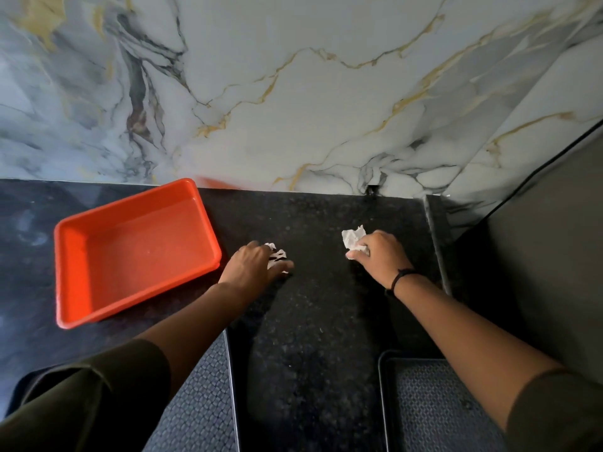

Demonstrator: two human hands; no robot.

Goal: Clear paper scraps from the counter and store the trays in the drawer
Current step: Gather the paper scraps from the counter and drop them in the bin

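Observation:
My left hand [254, 264] rests on the dark counter [313, 308] with its fingers closing over a crumpled white paper scrap [276, 255]. To the right, my right hand [375, 252] pinches a second white paper scrap [352, 238] just above the counter. An empty orange tray [130, 252] lies at an angle on the counter, left of my left hand. Two black trays with textured bottoms sit near the front edge: one [202, 402] under my left forearm, one [430, 406] under my right forearm.
A marble-patterned wall [293, 93] rises behind the counter. The counter ends at a raised edge [437, 243] on the right, beside a dark vertical panel [538, 256].

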